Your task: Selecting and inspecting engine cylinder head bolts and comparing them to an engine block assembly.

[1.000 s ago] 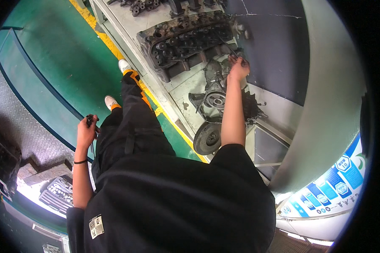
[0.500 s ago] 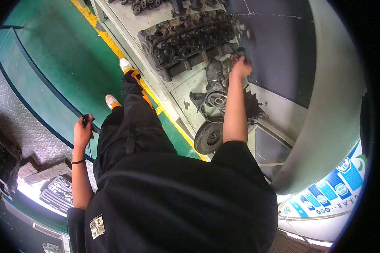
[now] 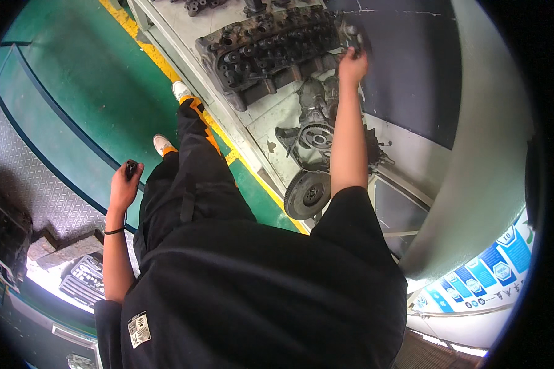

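Note:
My right hand [image 3: 353, 62] is stretched out over the workbench [image 3: 271, 111] and closed on a dark metal part [image 3: 354, 37] at the right end of a dark cylinder head [image 3: 264, 46]. Below that arm lie a geared engine assembly [image 3: 314, 135] and a round flywheel [image 3: 306, 195] at the bench edge. My left hand [image 3: 125, 184] hangs at my side over the green floor, closed around a small black object [image 3: 130, 168]. A black band sits on that wrist.
A yellow stripe [image 3: 166, 55] runs along the bench foot beside the green floor [image 3: 74, 92]. Grey tread plate [image 3: 24, 178] lies to the left, with a tool case [image 3: 83, 280] low left. A dark panel [image 3: 406, 67] and a pale curved wall [image 3: 486, 160] stand to the right.
My right arm has reached farther up the bench, from the geared assembly to the end of the cylinder head. My left hand stays at my side with the small object.

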`<state>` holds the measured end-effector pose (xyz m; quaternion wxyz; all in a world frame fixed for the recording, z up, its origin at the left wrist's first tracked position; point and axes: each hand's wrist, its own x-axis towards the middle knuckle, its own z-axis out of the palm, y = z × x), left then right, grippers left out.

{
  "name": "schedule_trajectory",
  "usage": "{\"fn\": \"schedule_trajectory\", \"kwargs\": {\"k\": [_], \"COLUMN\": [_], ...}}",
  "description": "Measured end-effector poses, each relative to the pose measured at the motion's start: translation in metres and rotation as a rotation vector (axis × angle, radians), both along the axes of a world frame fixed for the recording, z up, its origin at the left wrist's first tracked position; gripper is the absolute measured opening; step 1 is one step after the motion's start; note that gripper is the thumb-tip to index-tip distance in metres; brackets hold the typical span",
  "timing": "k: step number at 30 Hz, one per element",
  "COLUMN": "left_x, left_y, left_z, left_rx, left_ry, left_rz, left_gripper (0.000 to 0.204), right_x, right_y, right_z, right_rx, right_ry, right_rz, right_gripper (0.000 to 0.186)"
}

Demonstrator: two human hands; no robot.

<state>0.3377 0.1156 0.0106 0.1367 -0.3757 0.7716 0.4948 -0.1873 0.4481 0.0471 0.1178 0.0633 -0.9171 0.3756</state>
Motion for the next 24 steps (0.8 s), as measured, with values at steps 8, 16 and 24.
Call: {"fn": "schedule_trajectory", "kwargs": {"k": [8, 16, 24], "left_x": [-0.025, -0.052, -0.063], "left_y": [0.002, 0.021, 0.031], "left_z": [0.034, 0.051, 0.067], "left_rx": [0.322, 0.378, 0.427], "left_ry": [0.081, 0.082, 0.199], "left_rz": [0.001, -0.240, -0.427], "left_gripper": [0.028, 0.028, 0.042], "right_x": [0.084, 0.357, 0.347], "right_y": [-0.042, -0.144, -0.141], "right_z": [0.005, 0.018, 0.027], "right_rx": [0.102, -0.339, -0.308], "right_ry": [-0.089, -0.928, -0.895], "right_rz": [0.016, 0.846, 1.003], "right_gripper": [0.028, 0.037, 0.025]}}
